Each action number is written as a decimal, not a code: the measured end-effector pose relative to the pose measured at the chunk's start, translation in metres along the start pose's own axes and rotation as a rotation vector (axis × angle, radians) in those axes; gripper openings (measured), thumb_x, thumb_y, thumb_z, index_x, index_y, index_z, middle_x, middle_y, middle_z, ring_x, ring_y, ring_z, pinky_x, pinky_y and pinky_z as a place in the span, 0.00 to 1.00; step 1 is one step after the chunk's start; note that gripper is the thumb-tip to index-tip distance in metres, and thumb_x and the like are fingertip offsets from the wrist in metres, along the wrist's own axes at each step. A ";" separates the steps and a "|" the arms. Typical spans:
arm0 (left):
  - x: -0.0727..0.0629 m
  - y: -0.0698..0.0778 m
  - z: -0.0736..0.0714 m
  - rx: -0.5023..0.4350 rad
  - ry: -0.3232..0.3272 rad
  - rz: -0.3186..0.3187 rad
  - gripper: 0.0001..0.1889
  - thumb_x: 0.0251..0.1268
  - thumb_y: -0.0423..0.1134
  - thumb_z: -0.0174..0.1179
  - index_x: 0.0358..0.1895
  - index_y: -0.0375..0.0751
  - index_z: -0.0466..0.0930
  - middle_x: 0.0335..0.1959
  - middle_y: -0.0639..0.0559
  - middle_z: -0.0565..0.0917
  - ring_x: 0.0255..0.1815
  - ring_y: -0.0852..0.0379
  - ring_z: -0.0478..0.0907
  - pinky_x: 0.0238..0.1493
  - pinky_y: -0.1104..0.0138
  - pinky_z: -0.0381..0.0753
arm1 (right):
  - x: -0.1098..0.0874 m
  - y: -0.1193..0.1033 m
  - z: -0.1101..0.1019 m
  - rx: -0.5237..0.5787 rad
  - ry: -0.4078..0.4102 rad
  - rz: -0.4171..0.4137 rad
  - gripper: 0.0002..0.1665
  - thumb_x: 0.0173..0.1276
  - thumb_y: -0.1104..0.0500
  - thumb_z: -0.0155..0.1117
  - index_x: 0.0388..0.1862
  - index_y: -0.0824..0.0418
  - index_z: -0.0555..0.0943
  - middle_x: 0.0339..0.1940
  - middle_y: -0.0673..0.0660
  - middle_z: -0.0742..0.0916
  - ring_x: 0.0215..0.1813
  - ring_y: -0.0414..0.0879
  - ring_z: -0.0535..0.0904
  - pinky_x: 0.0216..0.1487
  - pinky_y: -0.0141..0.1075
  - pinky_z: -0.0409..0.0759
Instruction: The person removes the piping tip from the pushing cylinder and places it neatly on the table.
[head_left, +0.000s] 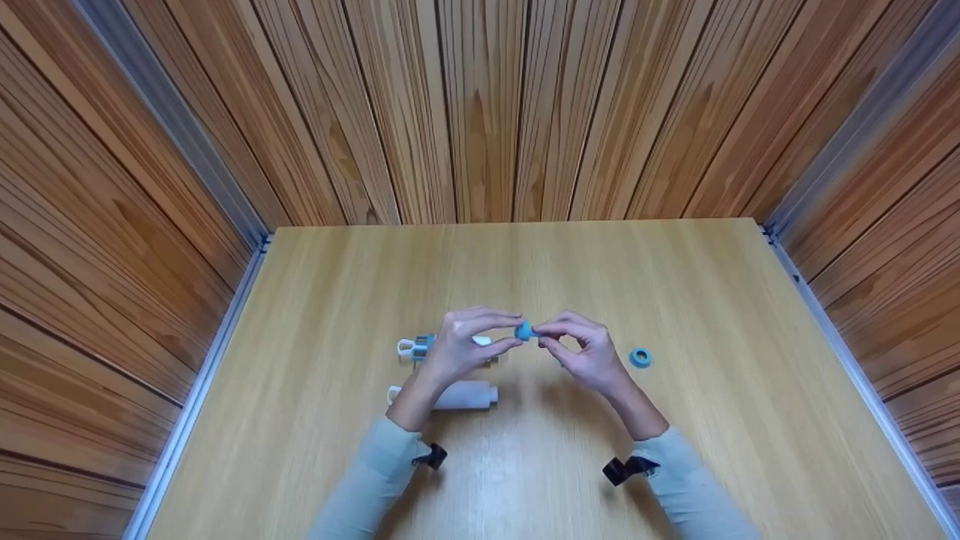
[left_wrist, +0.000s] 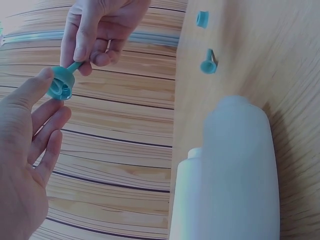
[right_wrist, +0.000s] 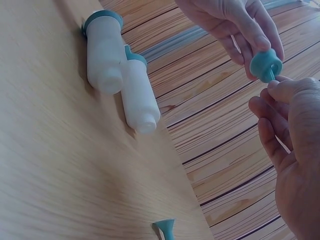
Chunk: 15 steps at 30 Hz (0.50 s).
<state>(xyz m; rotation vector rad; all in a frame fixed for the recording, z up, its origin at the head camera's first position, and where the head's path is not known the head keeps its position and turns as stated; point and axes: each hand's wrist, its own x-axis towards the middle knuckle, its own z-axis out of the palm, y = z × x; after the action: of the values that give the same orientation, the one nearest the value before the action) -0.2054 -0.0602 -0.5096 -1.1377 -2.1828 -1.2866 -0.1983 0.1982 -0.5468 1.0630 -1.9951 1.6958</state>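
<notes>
Thumb and fingers of my left hand (head_left: 463,343) pinch a small teal round cap (head_left: 523,331) by its sides, raised over the table. From the other side my right hand (head_left: 589,351) grips, between thumb and fingertips, a thin teal stem (left_wrist: 75,66) that meets the cap. In the right wrist view the stem enters a hole in the top of the teal cap (right_wrist: 265,65). The left wrist view looks into the cap's hollow underside, where a rounded teal part shows inside.
Two whitish bottles (right_wrist: 104,52) (right_wrist: 140,95) with teal collars lie on their sides on the wooden table (head_left: 337,285), near my left forearm. A teal ring-shaped cap (head_left: 640,358) lies to the right, and a teal stemmed, funnel-shaped piece (left_wrist: 208,66) is nearby. Wood-panelled walls (head_left: 480,112) surround the table.
</notes>
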 end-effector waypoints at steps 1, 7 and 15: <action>0.000 0.000 0.000 -0.003 -0.002 -0.006 0.15 0.68 0.34 0.80 0.56 0.36 0.95 0.53 0.42 0.97 0.55 0.46 0.96 0.63 0.57 0.94 | 0.000 0.000 0.000 0.000 0.001 0.001 0.19 0.66 0.85 0.69 0.53 0.74 0.91 0.42 0.71 0.91 0.46 0.42 0.92 0.51 0.24 0.90; -0.001 0.001 0.000 -0.008 -0.010 -0.028 0.15 0.69 0.35 0.80 0.56 0.36 0.94 0.54 0.42 0.97 0.57 0.46 0.96 0.64 0.57 0.94 | 0.003 -0.002 0.002 0.008 0.012 0.000 0.18 0.66 0.86 0.69 0.51 0.76 0.91 0.40 0.71 0.91 0.45 0.40 0.91 0.52 0.25 0.91; 0.000 0.000 0.001 -0.013 -0.012 -0.030 0.15 0.68 0.34 0.80 0.56 0.35 0.95 0.52 0.42 0.97 0.55 0.45 0.97 0.63 0.58 0.94 | 0.005 -0.008 0.006 0.021 0.028 0.034 0.16 0.68 0.84 0.70 0.51 0.76 0.91 0.41 0.72 0.91 0.47 0.35 0.91 0.52 0.25 0.91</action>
<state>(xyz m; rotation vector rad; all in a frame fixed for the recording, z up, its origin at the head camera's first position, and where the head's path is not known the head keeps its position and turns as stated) -0.2050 -0.0597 -0.5100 -1.1245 -2.2114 -1.3108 -0.1949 0.1912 -0.5397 1.0120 -1.9935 1.7430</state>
